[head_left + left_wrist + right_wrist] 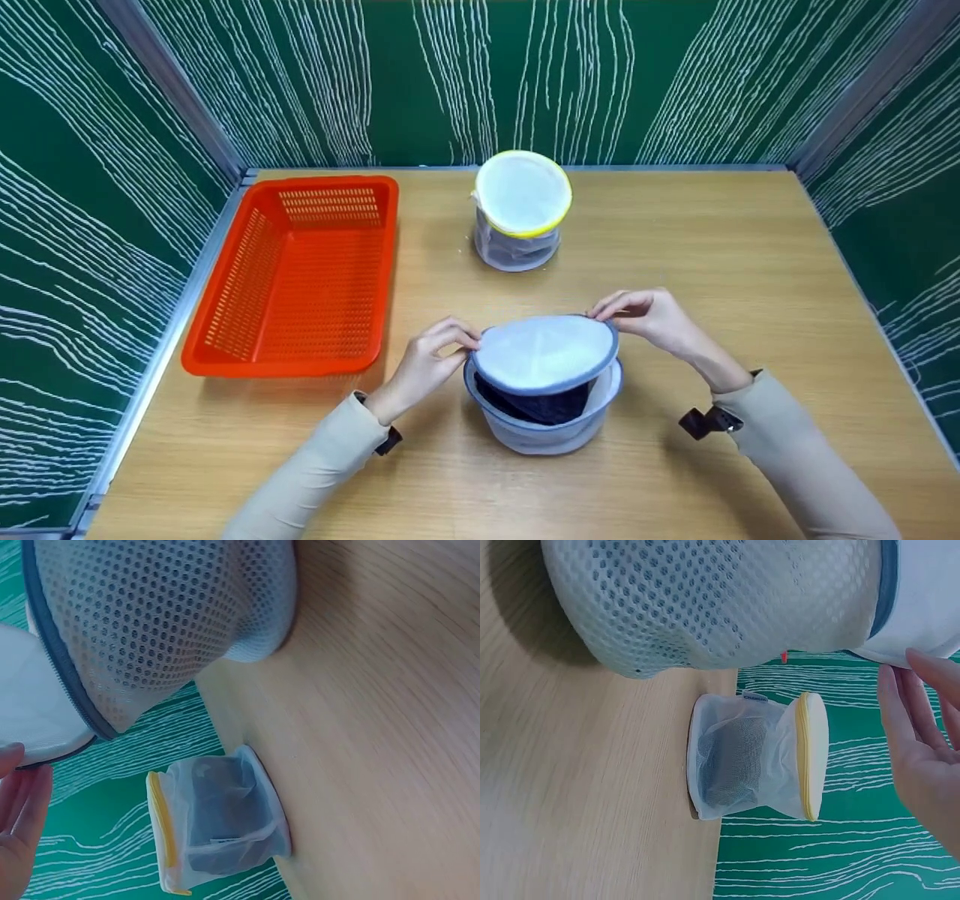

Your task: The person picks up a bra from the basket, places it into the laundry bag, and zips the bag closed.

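Observation:
A white mesh laundry bag with a blue-grey zipper rim stands on the table in front of the person. Its round lid is raised and tilted, and dark blue folded cloth shows in the gap beneath. At the lid's left edge, the left hand pinches the rim between thumb and fingers. On the far right edge the right hand pinches the rim too. Both wrist views show the bag's honeycomb mesh side close up.
Behind stands a smaller mesh bag with a yellow zipper rim, its lid on top and dark cloth showing through in the wrist views. An orange plastic basket sits at the left of the wooden table. Green panels with white lines enclose the table's back and sides.

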Tool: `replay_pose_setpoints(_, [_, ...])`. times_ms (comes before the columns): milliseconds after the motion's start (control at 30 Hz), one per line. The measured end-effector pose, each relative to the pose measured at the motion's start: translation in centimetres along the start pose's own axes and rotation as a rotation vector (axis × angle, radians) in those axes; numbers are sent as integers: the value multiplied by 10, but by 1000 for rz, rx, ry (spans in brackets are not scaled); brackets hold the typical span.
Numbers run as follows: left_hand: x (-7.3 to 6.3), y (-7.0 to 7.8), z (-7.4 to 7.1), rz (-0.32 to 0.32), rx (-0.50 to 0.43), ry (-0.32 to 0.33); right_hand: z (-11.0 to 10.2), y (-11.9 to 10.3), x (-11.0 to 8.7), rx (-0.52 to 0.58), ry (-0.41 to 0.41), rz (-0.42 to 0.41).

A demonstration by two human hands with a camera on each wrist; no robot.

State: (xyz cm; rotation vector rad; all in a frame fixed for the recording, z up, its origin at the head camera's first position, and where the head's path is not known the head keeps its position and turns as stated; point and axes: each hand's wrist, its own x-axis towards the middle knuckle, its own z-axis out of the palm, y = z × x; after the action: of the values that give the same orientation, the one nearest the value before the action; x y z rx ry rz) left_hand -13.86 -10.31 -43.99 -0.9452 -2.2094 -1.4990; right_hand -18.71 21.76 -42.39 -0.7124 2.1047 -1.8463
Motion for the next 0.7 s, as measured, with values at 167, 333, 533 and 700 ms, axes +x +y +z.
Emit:
replay_pose_setpoints(167, [-4,-4,2,141,71,-18,2,1,-4,-76,-5,-50])
replay_pose_setpoints(333, [-7,-3,3,216,151,-56,6,2,-8,-109,-14,-116])
replay_pose_setpoints(533, [-12,-5,3,286,225,-116,12,6,-14,-172,2,-132])
replay_pose_setpoints(700, [-16,-7,5,326,277,-166,15,9,-18,-253,9,-162])
